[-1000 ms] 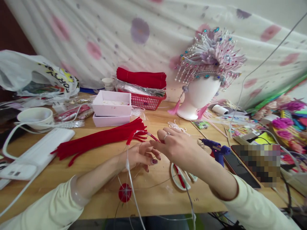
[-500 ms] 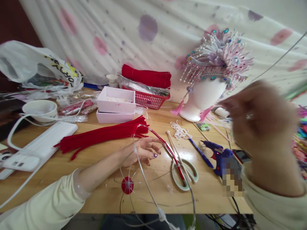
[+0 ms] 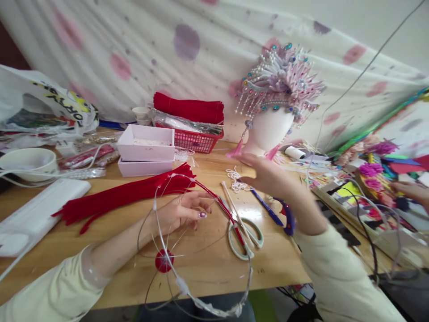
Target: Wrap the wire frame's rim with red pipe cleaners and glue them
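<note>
cluttered wooden worktop (image 3: 208, 264); spotted white cloth (image 3: 147, 44) behind; wire hoop (image 3: 182, 285), part red, part whitish, by left hand (image 3: 182, 211), near edge; its fingers half-curled, grip unclear; right hand (image 3: 273, 176) blurred, fingers parted, seemingly empty

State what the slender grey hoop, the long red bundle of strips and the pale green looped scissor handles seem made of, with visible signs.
Grey hoop: probably metal wire, dull, thin yet holding its curve. Red bundle: perhaps felt or chenille, matt, soft-looking strip ends. Scissor handles: probably plastic, smooth, evenly coloured.
</note>
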Motion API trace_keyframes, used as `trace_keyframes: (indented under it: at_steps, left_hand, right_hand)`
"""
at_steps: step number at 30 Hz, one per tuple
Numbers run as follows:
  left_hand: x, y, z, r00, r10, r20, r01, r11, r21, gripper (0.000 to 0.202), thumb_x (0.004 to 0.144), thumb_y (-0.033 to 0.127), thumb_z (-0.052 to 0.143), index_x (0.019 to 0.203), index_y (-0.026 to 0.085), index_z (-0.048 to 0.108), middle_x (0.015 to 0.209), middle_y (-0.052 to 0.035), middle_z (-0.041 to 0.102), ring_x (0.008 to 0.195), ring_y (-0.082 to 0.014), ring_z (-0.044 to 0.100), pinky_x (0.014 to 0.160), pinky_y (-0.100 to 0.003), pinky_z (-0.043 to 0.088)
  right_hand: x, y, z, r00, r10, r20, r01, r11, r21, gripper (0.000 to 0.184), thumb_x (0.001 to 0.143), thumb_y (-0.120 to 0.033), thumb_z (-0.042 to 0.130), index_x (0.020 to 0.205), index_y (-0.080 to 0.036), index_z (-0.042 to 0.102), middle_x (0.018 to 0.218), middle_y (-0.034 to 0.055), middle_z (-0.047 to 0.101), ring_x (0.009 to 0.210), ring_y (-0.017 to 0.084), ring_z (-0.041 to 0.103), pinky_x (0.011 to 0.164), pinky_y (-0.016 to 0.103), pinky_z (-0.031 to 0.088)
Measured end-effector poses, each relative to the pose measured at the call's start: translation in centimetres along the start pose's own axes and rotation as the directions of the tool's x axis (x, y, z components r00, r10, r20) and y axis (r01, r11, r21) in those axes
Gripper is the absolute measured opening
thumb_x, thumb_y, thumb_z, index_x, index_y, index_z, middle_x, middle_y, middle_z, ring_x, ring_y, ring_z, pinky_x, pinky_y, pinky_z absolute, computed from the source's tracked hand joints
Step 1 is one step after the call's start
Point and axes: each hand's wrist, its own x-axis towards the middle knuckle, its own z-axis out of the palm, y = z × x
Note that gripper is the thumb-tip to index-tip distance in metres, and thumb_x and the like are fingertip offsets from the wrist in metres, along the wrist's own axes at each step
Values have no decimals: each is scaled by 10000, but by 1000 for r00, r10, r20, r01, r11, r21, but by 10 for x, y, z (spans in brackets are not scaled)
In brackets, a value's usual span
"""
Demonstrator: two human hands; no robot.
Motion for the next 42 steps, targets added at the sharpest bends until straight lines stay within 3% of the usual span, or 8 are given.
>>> trace_keyframes:
  at_steps: [6, 12, 24, 27, 29, 33, 38, 42]
  left_hand:
    - [0, 1, 2, 1000, 10, -5, -10, 1000, -14, 526, 640, 134, 810, 1143, 228, 690, 971, -45, 654, 840, -155, 588, 514, -173, 480]
    - [-1, 2, 4, 999, -28, -22, 28, 1000, -6, 554, 628, 152, 819, 1154, 211, 656, 924, -28, 646, 758, -126, 570, 498, -161, 477]
    - [-3, 4, 4, 990, -131, -57, 129, 991, -46, 564, 631, 162, 823, 1164, 201, 640, 921, -19, 668, 646, -91, 529, 503, -181, 485]
    - [-3, 4, 4, 981, -165, -98, 156, 983, -99, 593, 606, 132, 820, 1166, 208, 639, 904, -12, 666, 665, -97, 548, 518, -184, 476]
    - [-3, 4, 4, 977, -182, -113, 170, 979, -108, 598, 598, 130, 818, 1164, 209, 643, 899, -7, 661, 661, -97, 545, 517, -186, 469]
    - [-4, 5, 5, 971, -214, -109, 204, 975, -91, 586, 614, 163, 824, 1169, 215, 642, 895, -3, 657, 673, -102, 555, 527, -189, 487]
    - [-5, 6, 4, 964, -238, -114, 230, 970, -80, 568, 640, 170, 819, 1177, 205, 637, 900, -3, 646, 662, -100, 557, 518, -194, 494]
    - [-4, 6, 4, 964, -250, -88, 244, 967, -80, 570, 633, 176, 832, 1171, 199, 647, 891, -12, 653, 629, -96, 526, 487, -197, 513]
  right_hand:
    - [-14, 9, 40, 979, 111, 173, -60, 959, -276, 341, 972, -96, 489, 1260, -137, 666, 692, 62, 738, 663, 223, 694, 625, 287, 414]
    - [-36, 13, 56, 902, 191, 386, -54, 939, -340, 250, 993, -289, 504, 1034, -132, 693, 806, 144, 753, 731, 265, 691, 601, 305, 373]
    - [-40, 30, 54, 944, 144, 296, -172, 982, 72, 250, 964, -272, 421, 1083, -186, 624, 755, 30, 638, 632, 163, 570, 605, 291, 432]
    - [-33, 28, 39, 955, 231, 187, -292, 845, 448, 337, 978, -351, 366, 1164, -197, 601, 851, 53, 605, 670, 167, 564, 613, 319, 473]
    - [-31, 25, 34, 933, 278, 229, -354, 590, 726, 282, 907, -349, 487, 1108, -219, 635, 852, 44, 582, 674, 167, 544, 612, 328, 471]
    - [-34, 17, 38, 897, 307, 318, -401, 258, 879, 215, 788, -373, 689, 962, -248, 668, 751, 1, 553, 631, 156, 510, 593, 317, 447]
    - [-46, 9, 52, 911, 299, 283, -364, 265, 893, 532, 866, -627, 643, 541, -229, 505, 437, -60, 331, 445, 115, 324, 468, 279, 272]
    - [-60, 8, 63, 895, 277, 351, -437, 376, 817, 489, 929, -599, 602, 641, -206, 638, 484, -45, 442, 463, 110, 382, 493, 281, 297]
